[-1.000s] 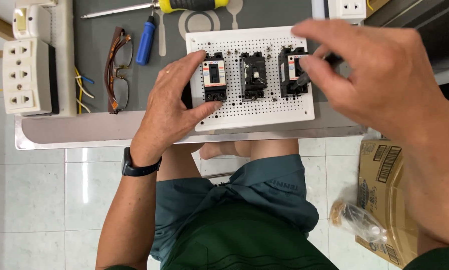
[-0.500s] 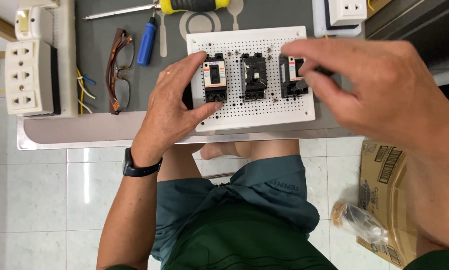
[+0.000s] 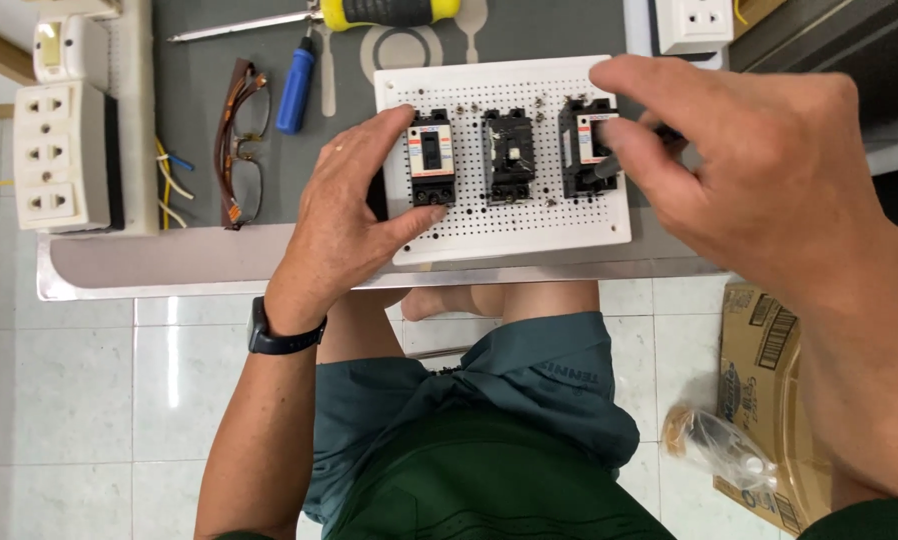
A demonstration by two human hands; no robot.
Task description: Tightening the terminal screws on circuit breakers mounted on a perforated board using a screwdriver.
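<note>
A view straight down from a person's head. Nearest the camera are the person's lap in dark green clothing and a pale tiled floor; a cardboard box point(image 3: 759, 400) and a clear plastic bag point(image 3: 714, 445) sit on the floor to the right.

Further out runs the front edge of a grey counter point(image 3: 209, 262). On it lies a white perforated board point(image 3: 514, 215), wider than it is deep, its long axis running left to right. Three black circuit breakers stand in a row along that axis.

The left hand point(image 3: 344, 215), a dark watch on its wrist, rests on the board's left end. Its fingers are spread, with the thumb on the board's front part and the fingertips touching the left side of the left breaker point(image 3: 432, 158). The middle breaker point(image 3: 509, 155) stands untouched between the hands.

The right hand point(image 3: 769, 175) comes in from the right and is the nearer hand to the right breaker point(image 3: 587, 148). Its thumb and forefinger are pressed together, pinching something small and dark against that breaker's right side; what it is cannot be made out. The breaker lies just left of those fingertips.

Farther back lie a pair of brown glasses point(image 3: 237, 140), a blue-handled screwdriver point(image 3: 296, 88) and a yellow-handled screwdriver point(image 3: 369, 12). A white socket block point(image 3: 64, 155) stands at far left, another white socket point(image 3: 694, 22) at the top.
</note>
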